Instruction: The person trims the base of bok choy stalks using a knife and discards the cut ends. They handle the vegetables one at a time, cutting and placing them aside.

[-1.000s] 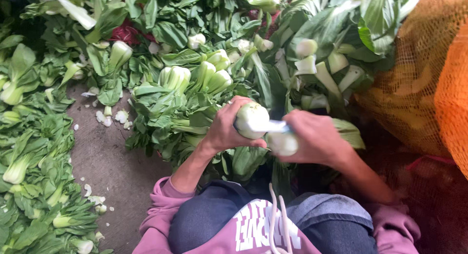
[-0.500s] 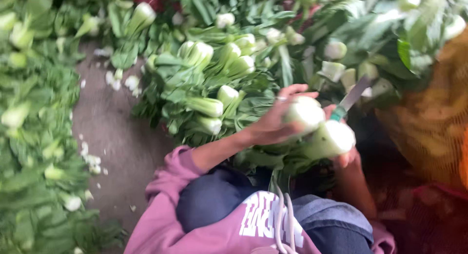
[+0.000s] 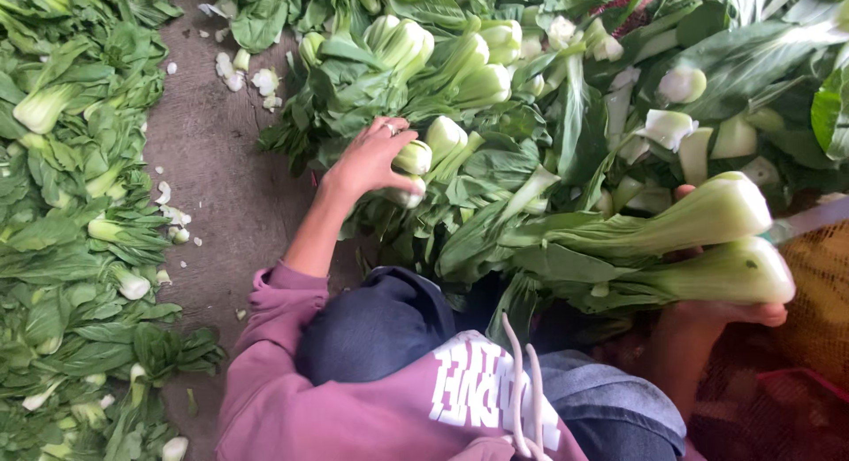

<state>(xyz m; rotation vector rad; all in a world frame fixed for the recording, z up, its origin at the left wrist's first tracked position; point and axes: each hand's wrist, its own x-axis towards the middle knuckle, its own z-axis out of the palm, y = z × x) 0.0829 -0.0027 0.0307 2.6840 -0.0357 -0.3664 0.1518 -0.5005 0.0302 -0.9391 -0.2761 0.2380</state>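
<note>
Since a moment ago the left hand [image 3: 367, 160] has left the two trimmed bok choy heads [image 3: 707, 244] and gone out to the heap of bok choy [image 3: 495, 98] ahead, where its fingers [image 3: 398, 147] curl over a small pale stalk [image 3: 414, 157] — one finger wears a ring. The right hand [image 3: 716, 315] alone now holds both heads from below at the heap's right edge, fingers wrapped around their white bases — a knife blade [image 3: 809, 220] juts out just beside them. Left of the heap, a strip of bare floor [image 3: 212, 178] carries white trimmings.
</note>
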